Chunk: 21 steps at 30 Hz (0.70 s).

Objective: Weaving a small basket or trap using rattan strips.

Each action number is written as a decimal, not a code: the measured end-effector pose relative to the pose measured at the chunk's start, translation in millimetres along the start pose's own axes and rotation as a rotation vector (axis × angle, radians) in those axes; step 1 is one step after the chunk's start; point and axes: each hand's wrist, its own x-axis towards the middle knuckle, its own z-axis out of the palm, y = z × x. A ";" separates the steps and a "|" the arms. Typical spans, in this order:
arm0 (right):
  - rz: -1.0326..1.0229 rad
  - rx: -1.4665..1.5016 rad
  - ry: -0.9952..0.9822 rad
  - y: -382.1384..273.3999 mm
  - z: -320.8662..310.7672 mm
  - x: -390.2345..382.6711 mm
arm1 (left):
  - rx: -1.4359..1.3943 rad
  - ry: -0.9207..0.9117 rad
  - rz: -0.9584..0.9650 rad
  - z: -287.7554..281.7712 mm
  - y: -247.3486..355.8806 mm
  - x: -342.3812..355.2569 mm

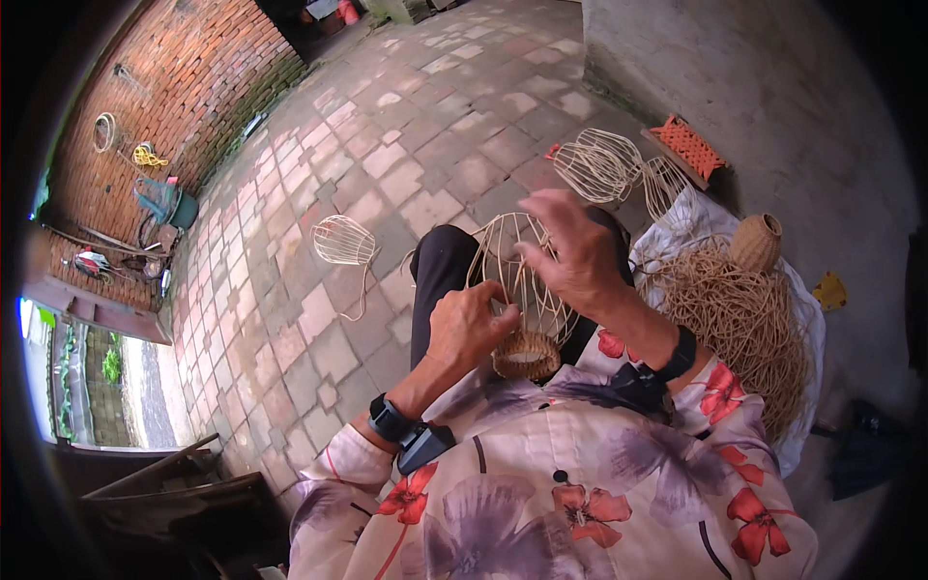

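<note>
Between my knees stands a basket with bare, thin ribs and a tightly woven brown band [527, 357] at the end nearest me. My left hand [466, 332] is closed at the basket's left side, just above the woven band, its thumb and fingers pinched on the basket's strands. Over the right side of the ribs, my right hand [572, 253] is raised with thumb and fingers apart; its fingertips are slightly blurred, and I see nothing in it.
A pile of brown cord-like strands [739, 319] lies on a white sheet [810, 362] to my right, with a small woven basket [756, 244] on it. Pale rib frames [597, 164] lie beyond my knees; another frame [343, 241] is on the left paving. An orange brick [689, 147] is by the wall.
</note>
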 end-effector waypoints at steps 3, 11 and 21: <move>0.251 0.048 -0.130 -2.9 -23.6 -21.2 | 0.076 0.071 -0.026 -0.8 9.3 -3.3; 0.279 0.149 -0.050 -8.1 -53.2 -47.7 | 0.070 0.295 0.327 0.0 7.0 -6.3; 0.262 0.425 -0.557 -15.1 -42.7 -53.8 | -0.066 -0.397 0.682 -21.3 -17.8 20.5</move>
